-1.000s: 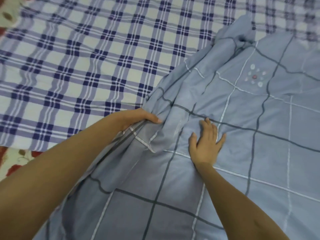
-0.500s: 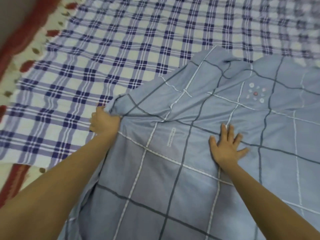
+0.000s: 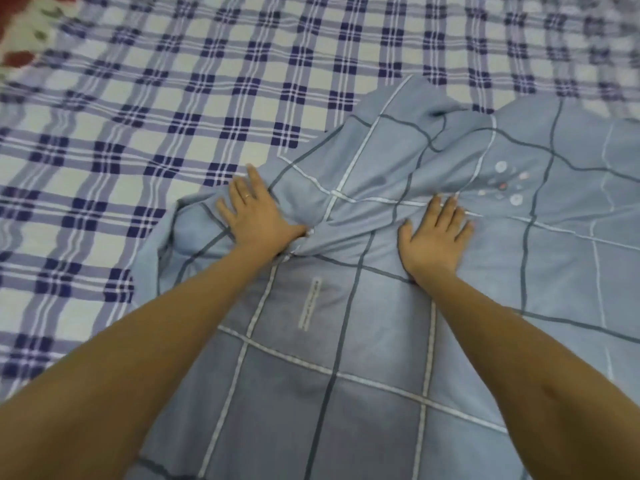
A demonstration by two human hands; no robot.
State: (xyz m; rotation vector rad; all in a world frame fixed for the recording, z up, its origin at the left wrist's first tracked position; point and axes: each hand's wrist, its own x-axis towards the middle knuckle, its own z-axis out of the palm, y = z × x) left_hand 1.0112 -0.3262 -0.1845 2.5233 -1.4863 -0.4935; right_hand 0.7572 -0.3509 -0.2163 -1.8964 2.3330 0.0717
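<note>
A grey-blue cover [image 3: 381, 341] with white and dark grid lines and a small embroidered flower motif [image 3: 505, 183] lies spread over the bed, bunched into folds between my hands. My left hand [image 3: 258, 216] lies flat on its left part with fingers straight, pressing the cloth near its edge. My right hand [image 3: 434, 237] presses flat on the cover to the right, fingers spread, just left of the motif. A small white label [image 3: 311, 303] shows on the cover below my hands.
Beneath the cover, a blue-and-white checked bedsheet [image 3: 173, 116] stretches across the left and far side. A red and white patterned cloth [image 3: 20, 53] shows at the far left corner.
My left hand let go of the cover's edge it was gripping and now lies flat on the cloth further right. Folds have gathered between my hands. My right hand stays flat.
</note>
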